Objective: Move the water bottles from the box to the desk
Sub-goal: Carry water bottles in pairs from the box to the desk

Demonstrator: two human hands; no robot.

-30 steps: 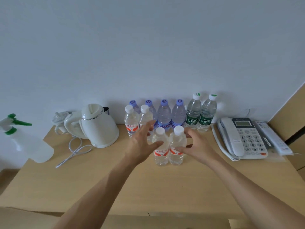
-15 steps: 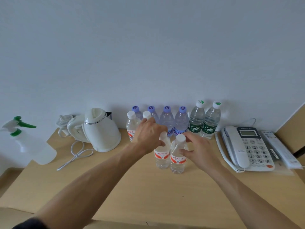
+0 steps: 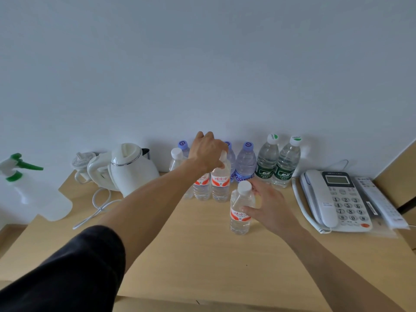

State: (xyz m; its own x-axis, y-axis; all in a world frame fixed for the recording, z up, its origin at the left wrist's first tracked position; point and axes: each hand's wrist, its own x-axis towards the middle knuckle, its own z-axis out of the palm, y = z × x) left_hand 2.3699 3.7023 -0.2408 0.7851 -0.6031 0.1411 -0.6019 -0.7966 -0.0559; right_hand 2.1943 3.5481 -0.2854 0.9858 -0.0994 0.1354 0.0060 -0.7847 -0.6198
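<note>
On the wooden desk [image 3: 202, 255] my left hand [image 3: 208, 152] reaches far back and grips the top of a red-label water bottle [image 3: 220, 183], which stands next to another red-label bottle [image 3: 201, 185]. My right hand [image 3: 267, 208] is wrapped around a third red-label bottle with a white cap [image 3: 240, 212], upright and nearer to me. Against the wall stand purple-cap bottles [image 3: 245, 163], two green-label bottles [image 3: 275, 165] and a white-cap bottle [image 3: 176, 157]. No box is clearly in view.
A white kettle [image 3: 132, 170] with its cord [image 3: 99, 206] sits left of the bottles, and a spray bottle [image 3: 29, 192] is at the far left. A desk phone [image 3: 333, 199] and a remote [image 3: 380, 203] lie at the right.
My left hand has carried its red-label bottle back, into line with the rear bottles. The right hand has kept its bottle nearer the front. The camera has tilted.
</note>
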